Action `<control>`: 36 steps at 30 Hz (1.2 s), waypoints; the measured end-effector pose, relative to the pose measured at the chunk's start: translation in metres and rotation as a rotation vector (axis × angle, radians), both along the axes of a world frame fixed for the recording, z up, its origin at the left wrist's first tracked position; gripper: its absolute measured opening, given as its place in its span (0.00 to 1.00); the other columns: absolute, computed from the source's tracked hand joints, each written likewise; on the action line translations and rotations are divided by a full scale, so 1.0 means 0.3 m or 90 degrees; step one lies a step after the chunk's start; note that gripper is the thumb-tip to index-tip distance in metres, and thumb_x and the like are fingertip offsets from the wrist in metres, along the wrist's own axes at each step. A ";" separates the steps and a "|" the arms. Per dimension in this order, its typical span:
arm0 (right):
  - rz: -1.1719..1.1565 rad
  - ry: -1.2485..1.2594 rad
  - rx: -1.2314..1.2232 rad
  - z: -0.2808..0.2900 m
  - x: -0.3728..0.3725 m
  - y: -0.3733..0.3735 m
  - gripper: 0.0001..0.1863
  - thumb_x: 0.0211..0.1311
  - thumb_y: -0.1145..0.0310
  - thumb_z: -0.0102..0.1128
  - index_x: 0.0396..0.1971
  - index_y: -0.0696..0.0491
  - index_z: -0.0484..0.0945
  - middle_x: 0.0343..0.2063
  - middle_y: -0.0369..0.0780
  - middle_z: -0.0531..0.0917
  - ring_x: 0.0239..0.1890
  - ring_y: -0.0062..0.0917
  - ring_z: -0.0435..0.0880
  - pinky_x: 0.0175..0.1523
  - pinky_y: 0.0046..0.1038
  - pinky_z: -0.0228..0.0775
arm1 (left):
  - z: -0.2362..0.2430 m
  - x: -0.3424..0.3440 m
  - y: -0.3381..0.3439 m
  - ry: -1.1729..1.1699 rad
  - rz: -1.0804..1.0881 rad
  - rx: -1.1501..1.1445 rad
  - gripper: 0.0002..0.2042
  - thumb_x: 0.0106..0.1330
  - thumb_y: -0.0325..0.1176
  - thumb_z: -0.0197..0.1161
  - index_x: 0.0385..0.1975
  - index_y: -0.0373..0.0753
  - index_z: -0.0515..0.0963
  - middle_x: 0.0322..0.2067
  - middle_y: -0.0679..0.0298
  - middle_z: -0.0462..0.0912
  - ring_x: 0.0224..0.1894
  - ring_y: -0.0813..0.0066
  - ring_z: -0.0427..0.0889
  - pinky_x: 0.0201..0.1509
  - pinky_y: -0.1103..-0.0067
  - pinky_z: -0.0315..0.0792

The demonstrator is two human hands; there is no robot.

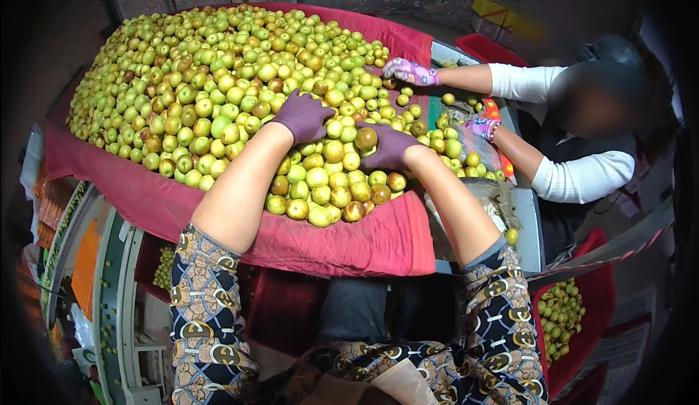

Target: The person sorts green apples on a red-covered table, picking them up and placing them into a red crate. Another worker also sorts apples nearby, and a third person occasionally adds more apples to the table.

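Observation:
A big heap of green jujubes point(218, 92), some blotched brown, covers a red cloth point(328, 245). My left hand point(304, 117), in a purple glove, lies on the heap with its fingers curled down; what is under them is hidden. To its right, my right hand point(389, 148) in a matching glove has a brown-blotched jujube point(366, 139) between its fingers and thumb. Loose jujubes lie in front of and between both hands.
Across on the right, a co-worker in flowered gloves has one hand point(411, 72) at the heap's edge and another point(482, 127) over a metal-edged chute point(528, 219). A red crate point(593, 288) of jujubes stands lower right. Curved conveyors point(109, 296) run at the lower left.

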State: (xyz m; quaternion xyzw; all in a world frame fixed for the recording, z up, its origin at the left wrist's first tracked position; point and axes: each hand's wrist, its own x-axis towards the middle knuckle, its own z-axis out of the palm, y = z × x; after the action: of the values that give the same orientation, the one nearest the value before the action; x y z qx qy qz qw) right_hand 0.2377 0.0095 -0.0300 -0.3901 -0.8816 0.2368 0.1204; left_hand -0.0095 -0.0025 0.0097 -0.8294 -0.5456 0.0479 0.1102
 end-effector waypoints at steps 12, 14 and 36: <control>-0.212 0.023 0.106 -0.124 0.022 0.219 0.49 0.39 0.48 0.79 0.67 0.36 0.69 0.60 0.46 0.76 0.61 0.43 0.77 0.65 0.39 0.71 | 0.003 -0.008 -0.020 -0.031 -0.035 0.010 0.23 0.61 0.43 0.66 0.58 0.52 0.79 0.44 0.63 0.85 0.54 0.60 0.78 0.68 0.58 0.62; -0.260 0.078 0.093 -0.142 0.020 0.244 0.47 0.40 0.49 0.80 0.66 0.38 0.70 0.59 0.47 0.77 0.60 0.43 0.79 0.64 0.39 0.72 | 0.006 -0.015 -0.018 -0.034 -0.042 0.003 0.22 0.61 0.43 0.65 0.57 0.51 0.79 0.45 0.63 0.85 0.55 0.59 0.78 0.68 0.59 0.62; -0.212 0.421 -0.138 -0.164 0.079 0.317 0.29 0.54 0.46 0.69 0.50 0.52 0.85 0.42 0.40 0.88 0.43 0.25 0.85 0.52 0.28 0.75 | -0.027 0.052 -0.018 -0.164 -0.229 -0.031 0.20 0.63 0.45 0.63 0.53 0.47 0.81 0.49 0.63 0.84 0.53 0.59 0.80 0.62 0.61 0.67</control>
State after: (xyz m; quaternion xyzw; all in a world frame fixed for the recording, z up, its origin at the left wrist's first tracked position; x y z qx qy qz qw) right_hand 0.2614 0.1044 -0.0793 -0.4405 -0.6898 0.4187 0.3935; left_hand 0.0060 -0.0077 0.0017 -0.9151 -0.3969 -0.0653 0.0262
